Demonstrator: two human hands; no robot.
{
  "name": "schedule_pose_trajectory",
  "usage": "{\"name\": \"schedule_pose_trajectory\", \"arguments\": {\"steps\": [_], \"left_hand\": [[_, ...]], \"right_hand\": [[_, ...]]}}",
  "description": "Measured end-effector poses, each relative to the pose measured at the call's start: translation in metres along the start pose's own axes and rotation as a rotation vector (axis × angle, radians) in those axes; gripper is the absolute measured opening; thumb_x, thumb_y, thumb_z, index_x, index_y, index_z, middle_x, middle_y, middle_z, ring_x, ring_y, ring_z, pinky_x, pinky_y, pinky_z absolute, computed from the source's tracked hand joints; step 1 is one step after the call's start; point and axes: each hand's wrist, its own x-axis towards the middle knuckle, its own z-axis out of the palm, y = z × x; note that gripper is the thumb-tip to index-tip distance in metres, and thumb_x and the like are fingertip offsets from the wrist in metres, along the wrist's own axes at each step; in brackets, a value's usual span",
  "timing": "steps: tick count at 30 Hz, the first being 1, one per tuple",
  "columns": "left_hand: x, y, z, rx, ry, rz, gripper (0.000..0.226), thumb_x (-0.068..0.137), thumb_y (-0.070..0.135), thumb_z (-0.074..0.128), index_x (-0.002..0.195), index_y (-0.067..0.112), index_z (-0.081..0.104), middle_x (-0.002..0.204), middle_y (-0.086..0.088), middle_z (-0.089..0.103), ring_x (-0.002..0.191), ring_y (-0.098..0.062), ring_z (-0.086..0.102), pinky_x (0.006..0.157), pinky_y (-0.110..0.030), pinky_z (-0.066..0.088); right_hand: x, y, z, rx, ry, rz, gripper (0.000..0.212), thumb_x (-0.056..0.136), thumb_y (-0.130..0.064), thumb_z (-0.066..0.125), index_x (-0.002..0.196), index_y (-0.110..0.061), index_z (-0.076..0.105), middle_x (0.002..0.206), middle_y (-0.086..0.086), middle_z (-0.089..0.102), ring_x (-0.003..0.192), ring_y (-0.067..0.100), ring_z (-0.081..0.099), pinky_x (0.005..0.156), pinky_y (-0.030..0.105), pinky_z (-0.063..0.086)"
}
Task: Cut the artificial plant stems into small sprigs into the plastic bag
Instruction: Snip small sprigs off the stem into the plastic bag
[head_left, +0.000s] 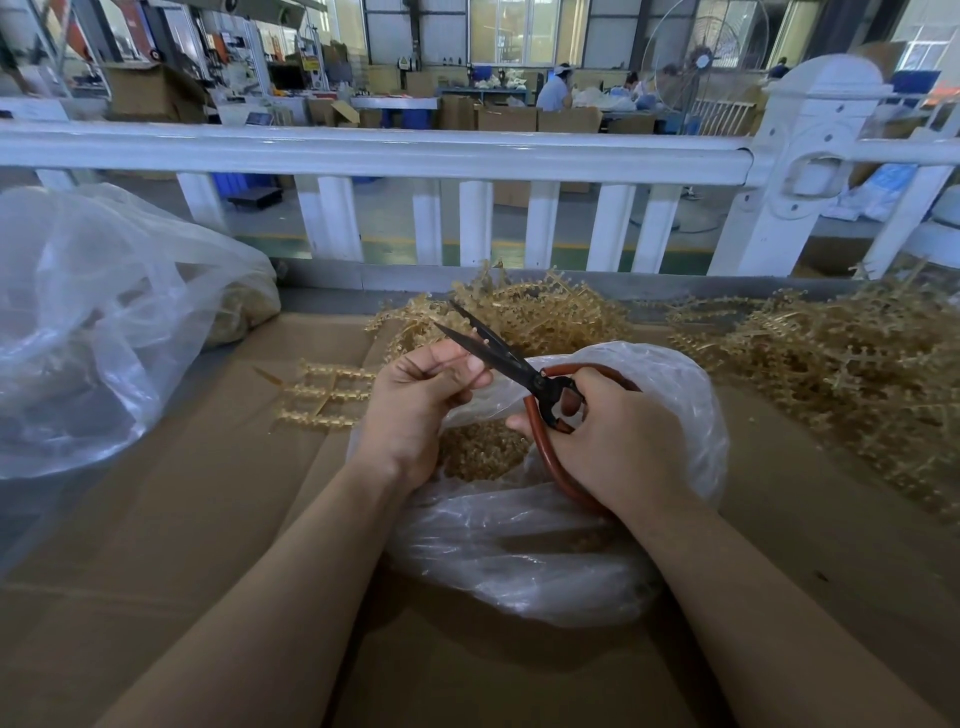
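Pinching a thin stem (470, 358) between the open scissors (498, 349) blades, left hand (415, 405) steadies it over the plastic bag (675, 415); right hand (618, 441) grips the handles, and squeezing them should drop a sprig in

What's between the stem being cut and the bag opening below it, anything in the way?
Nothing visible. The left hand pinches the stem at the open scissors, held by the right hand, above the plastic bag, whose mouth gapes over cut sprigs.
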Motion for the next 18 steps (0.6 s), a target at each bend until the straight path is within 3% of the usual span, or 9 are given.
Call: {"name": "schedule_pose_trajectory", "arguments": {"steps": [6, 12, 18], "left_hand": [[-0.0001, 0.0010, 0.0010, -0.013, -0.005, -0.018, 0.010, 0.072, 0.007, 0.070, 0.074, 0.015, 0.076, 0.069, -0.001, 0.072, 0.065, -0.008, 0.066, 0.063, -0.016, 0.048], [-0.0005, 0.0005, 0.0011, -0.007, -0.024, 0.010, 0.010, 0.076, 0.005, 0.067, 0.085, 0.003, 0.065, 0.068, -0.001, 0.069, 0.065, -0.008, 0.063, 0.064, -0.017, 0.050], [-0.0001, 0.0000, 0.0009, 0.030, -0.026, 0.052, 0.008, 0.077, 0.005, 0.067, 0.085, 0.006, 0.066, 0.069, 0.000, 0.068, 0.067, -0.010, 0.061, 0.068, -0.018, 0.049]], "right_hand": [[0.0002, -0.0007, -0.0014, -0.003, 0.005, -0.003, 0.068, 0.073, -0.090, 0.042, 0.082, -0.026, 0.064, 0.069, -0.014, 0.062, 0.062, 0.005, 0.057, 0.058, 0.022, 0.050], [0.0005, -0.0025, -0.0029, 0.048, -0.023, 0.004, 0.074, 0.070, -0.090, 0.041, 0.089, -0.024, 0.069, 0.078, -0.014, 0.068, 0.071, 0.006, 0.062, 0.066, 0.026, 0.055], [0.0013, -0.0030, -0.0034, 0.068, -0.040, 0.019, 0.080, 0.067, -0.092, 0.037, 0.092, -0.024, 0.069, 0.082, -0.013, 0.069, 0.075, 0.007, 0.063, 0.069, 0.023, 0.053]]}}
